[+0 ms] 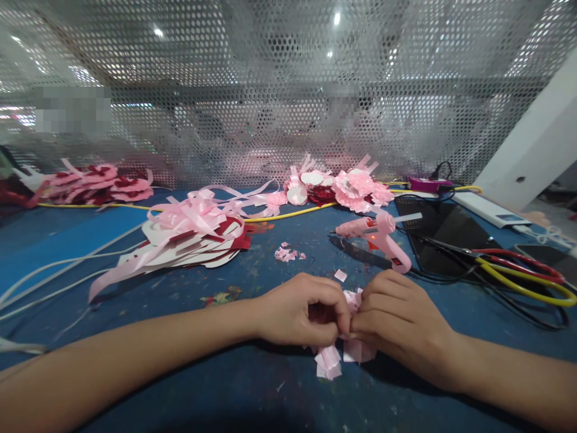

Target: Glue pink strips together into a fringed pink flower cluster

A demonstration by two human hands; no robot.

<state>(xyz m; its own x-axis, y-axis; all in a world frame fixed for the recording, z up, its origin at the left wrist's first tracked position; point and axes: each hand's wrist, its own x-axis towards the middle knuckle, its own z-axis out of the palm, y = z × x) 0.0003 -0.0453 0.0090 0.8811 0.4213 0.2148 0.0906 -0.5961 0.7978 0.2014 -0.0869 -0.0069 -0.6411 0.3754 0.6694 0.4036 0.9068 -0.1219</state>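
My left hand [311,310] is curled, thumb and fingertips pinched at a bunch of short pink ribbon pieces [328,362]. Meeting it from the other side, my right hand [403,322] has its fingers bent closed over the same bunch, and both sets of fingertips nearly touch. Parts of the ribbon are hidden under the fingers. One loose pink square [341,275] lies just beyond the hands, and small pink scraps [288,253] are farther left. A pink glue gun [376,234] lies behind my right hand, its nozzle to the left.
White and red cutouts [193,245] topped with pink ribbon loops [198,213] are stacked left of centre. Pink rosettes [356,187] line the back near the perforated metal screen [252,96]. Scissors [518,261] with red and yellow handles, cables and a black tablet-like panel [433,225] occupy the right.
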